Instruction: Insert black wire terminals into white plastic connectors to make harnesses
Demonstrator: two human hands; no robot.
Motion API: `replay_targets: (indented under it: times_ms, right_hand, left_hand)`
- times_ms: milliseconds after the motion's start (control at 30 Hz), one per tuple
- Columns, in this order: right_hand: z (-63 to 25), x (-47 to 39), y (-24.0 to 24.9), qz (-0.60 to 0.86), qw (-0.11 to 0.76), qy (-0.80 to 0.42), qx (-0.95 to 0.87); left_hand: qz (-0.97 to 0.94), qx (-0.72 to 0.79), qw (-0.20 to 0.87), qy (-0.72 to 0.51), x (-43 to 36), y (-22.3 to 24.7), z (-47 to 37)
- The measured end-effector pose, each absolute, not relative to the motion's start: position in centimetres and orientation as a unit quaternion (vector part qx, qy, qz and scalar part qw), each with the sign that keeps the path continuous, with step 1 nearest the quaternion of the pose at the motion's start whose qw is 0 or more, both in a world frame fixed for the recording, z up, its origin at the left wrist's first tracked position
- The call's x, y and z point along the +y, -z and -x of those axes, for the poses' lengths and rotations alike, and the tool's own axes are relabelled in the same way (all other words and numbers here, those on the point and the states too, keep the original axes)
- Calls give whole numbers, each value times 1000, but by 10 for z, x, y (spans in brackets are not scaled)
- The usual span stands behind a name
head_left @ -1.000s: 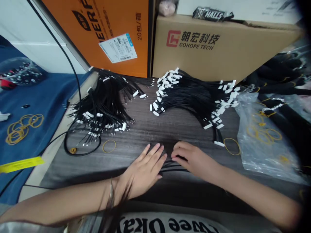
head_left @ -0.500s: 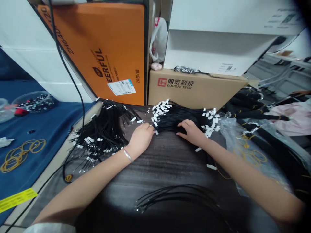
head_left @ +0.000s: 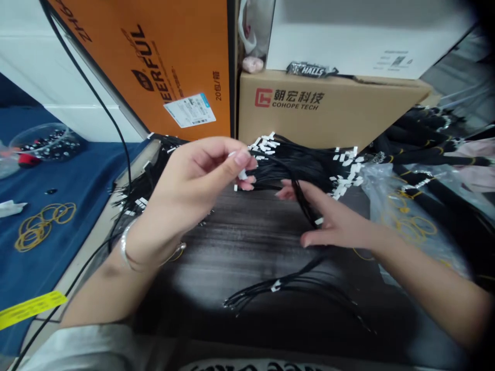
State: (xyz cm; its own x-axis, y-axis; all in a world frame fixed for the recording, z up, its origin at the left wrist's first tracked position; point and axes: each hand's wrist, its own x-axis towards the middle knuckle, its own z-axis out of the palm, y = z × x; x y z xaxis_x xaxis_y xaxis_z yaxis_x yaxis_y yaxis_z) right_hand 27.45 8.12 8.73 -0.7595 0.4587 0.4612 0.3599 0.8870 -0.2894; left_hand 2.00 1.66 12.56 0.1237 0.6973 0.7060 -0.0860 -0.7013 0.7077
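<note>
My left hand (head_left: 197, 180) is raised over the dark table, thumb and fingers pinching the white connector ends (head_left: 243, 174) of a few black cables (head_left: 303, 203). From there the cables run right and hang down between the spread thumb and fingers of my right hand (head_left: 340, 216), which is open around them. Behind both hands lies a pile of black cables (head_left: 305, 161) with white connectors at both ends. Nearer me, loose black cables (head_left: 294, 282) lie spread on the table, a white connector (head_left: 276, 286) on top. Whether the held cables reach down to these is unclear.
At the left, another cable pile (head_left: 135, 198) is partly behind my left arm. An orange box (head_left: 185, 56) and a brown carton (head_left: 336, 111) stand behind. On the right are a clear plastic bag (head_left: 381, 206) and black bundles (head_left: 444, 201). Yellow rubber bands (head_left: 42, 224) lie on blue cloth.
My left hand has lifted from the pile with a few cables pinched by their connectors. My right hand has moved nearer me, cables hanging past it. The view has tilted down.
</note>
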Motion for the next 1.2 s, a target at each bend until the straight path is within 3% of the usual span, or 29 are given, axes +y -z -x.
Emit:
replay_targets:
  times_ms: [67,167,333,500,567,767,867,1033,1100,1200]
  right_hand:
    - [-269,78,-79,241,249,-127,-929]
    - [-271,81,-76,306,315,-106,-892]
    - [-304,107,-106,386,426,47,-817]
    - [-328,131,-126,399,387,104,-825]
    - [-332,128,-119,399,393,108,-822]
    - [-354,113,-74,440,524,105,-722]
    - [-352,99,-54,447,458,75,-765]
    - [-318,72,-26,354,234,38,-905]
    - [-310,71,-19,339,205,51,-917]
    - [-310,76,-18,344,238,93,-904]
  left_hand:
    - [-673,204,334,-628,22,-130,-23]
    - [-656,174,352,-644,26,-136,-23]
    - [-654,162,310,-671,24,-132,-15]
    - [-665,235,271,-655,34,-115,-11]
    - [-651,257,282,-656,36,-110,-8]
    - [-621,225,334,-672,14,-109,-8]
    - [-614,155,393,-667,2,-115,-18]
    - [-589,80,454,-664,-2,-128,-37]
    - [-577,72,471,-664,-1,-130,-42]
    - [-570,71,495,-651,-3,-127,-46]
